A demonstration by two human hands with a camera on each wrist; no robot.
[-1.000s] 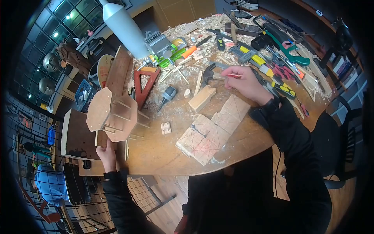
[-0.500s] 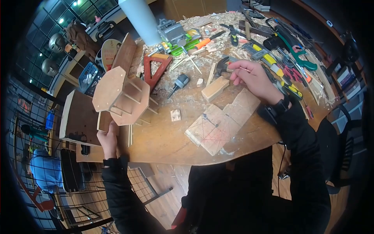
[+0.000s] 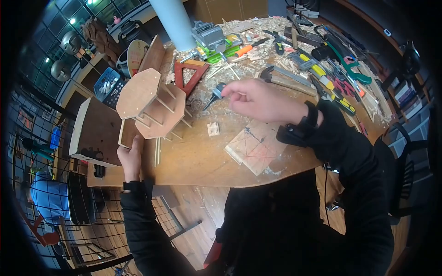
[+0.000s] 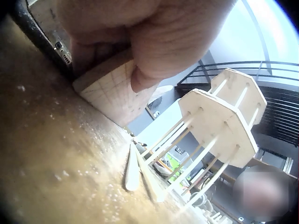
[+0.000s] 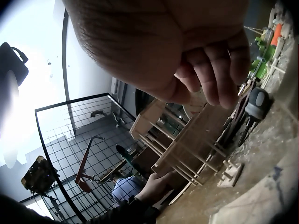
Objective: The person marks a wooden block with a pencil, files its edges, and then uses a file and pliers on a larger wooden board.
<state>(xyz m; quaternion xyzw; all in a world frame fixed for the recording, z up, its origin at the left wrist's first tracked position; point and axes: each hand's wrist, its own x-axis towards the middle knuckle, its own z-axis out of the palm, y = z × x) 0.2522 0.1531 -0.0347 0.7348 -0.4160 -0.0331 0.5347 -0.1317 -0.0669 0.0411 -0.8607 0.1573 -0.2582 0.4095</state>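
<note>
My left hand [image 3: 130, 161] grips a flat wooden piece [image 4: 112, 91] with faint lines, its thumb on one face and fingers behind. That piece stands on its edge near the table's left side. Beside it stands a model [image 3: 138, 94] of two octagonal wooden plates joined by thin dowels, with more dowels as legs. My right hand [image 3: 260, 99] hovers over the table, fingers loosely bent, with nothing seen in them. Below it lies a marked board [image 3: 258, 152] with red lines, partly hidden by the arm. A grey-handled screwdriver [image 5: 257, 103] lies just past the fingertips.
A small holed block [image 3: 213, 129] lies mid-table. Behind are a red triangular frame [image 3: 189, 76], a vise [image 3: 212, 37] and a hammer [image 3: 290, 83]. Saws, pliers and shavings cover the far right. A large wooden box [image 3: 96, 131] stands at the left.
My right hand has moved left from beside the hammer to near the screwdriver, uncovering the hammer's handle. The thin red thing seen at its fingers earlier no longer shows. My left hand keeps its grip.
</note>
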